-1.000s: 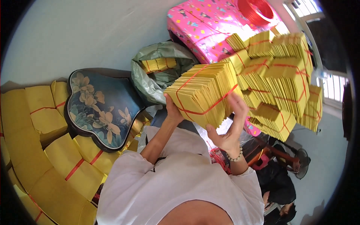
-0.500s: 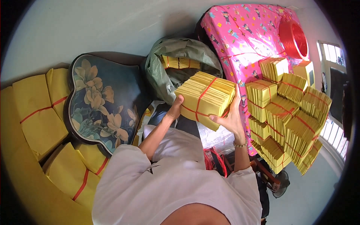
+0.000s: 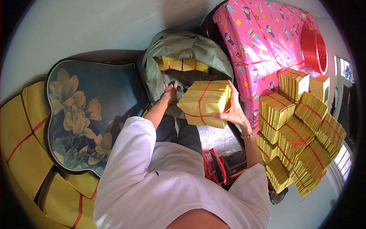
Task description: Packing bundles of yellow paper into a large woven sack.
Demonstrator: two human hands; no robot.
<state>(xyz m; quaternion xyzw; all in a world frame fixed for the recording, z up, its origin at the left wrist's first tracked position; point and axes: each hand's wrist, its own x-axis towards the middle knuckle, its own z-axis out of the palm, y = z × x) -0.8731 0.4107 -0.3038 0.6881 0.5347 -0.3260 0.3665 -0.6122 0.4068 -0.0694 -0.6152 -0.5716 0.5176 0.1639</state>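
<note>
A thick bundle of yellow paper envelopes (image 3: 204,103), tied crosswise with red string, hangs in front of the sack's mouth. My right hand (image 3: 236,110) grips it from the right side, thumb on the near face and fingers along the far edge. To the left of the bundle, my left hand (image 3: 169,92) pinches the near rim of a grey-green woven sack (image 3: 183,44). The tips of its fingers are partly hidden by the sack's fold. Inside the sack lie more tied yellow bundles (image 3: 185,65).
Several yellow bundles (image 3: 301,129) are stacked at the right beside a pink patterned wrapped block (image 3: 248,45). On that block stands a red string roll (image 3: 314,51). A dark floral chair back (image 3: 91,114) and large yellow stacks (image 3: 26,141) fill the left. Loose red string (image 3: 213,166) lies near my lap.
My left hand has let go of the bundle and moved up-left to the sack's rim. The right hand alone now holds the bundle. The whole view has shifted slightly.
</note>
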